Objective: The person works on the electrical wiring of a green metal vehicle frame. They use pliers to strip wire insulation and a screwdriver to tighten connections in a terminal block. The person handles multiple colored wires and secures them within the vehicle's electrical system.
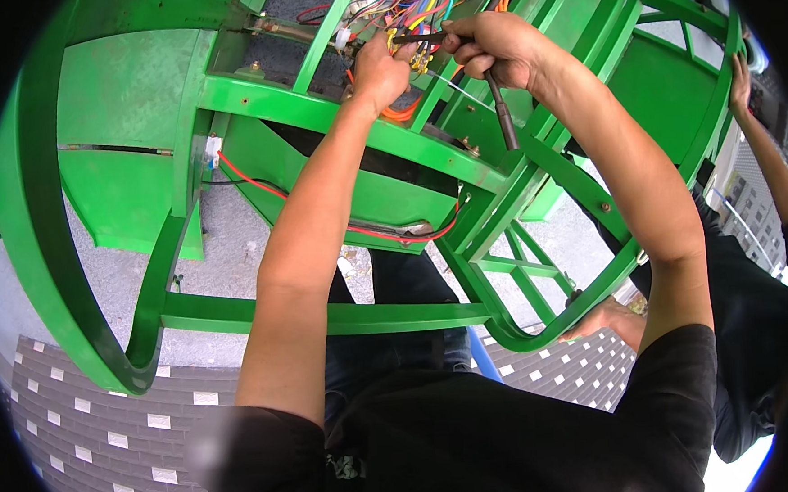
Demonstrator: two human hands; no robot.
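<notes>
My left hand point(383, 71) is closed among the wiring at the top of a green metal frame point(331, 101), its fingertips at small yellow connectors point(421, 62); exactly what they grip is too small to tell. My right hand point(495, 50) is wrapped round a dark metal hand tool point(503, 113), with one long bar reaching left toward my left fingertips and another hanging downward. Bundles of colored wires point(415, 1) lie in the opening behind my hands, and a red cable point(255, 182) runs along the frame below them.
Green beams and panels point(123, 91) surround my arms. At the right, another person in dark clothing point(750, 314) has hands point(740, 80) on the frame's edge. Gray paving point(108, 435) shows below, and a white connector block point(213, 151) is fixed at the left.
</notes>
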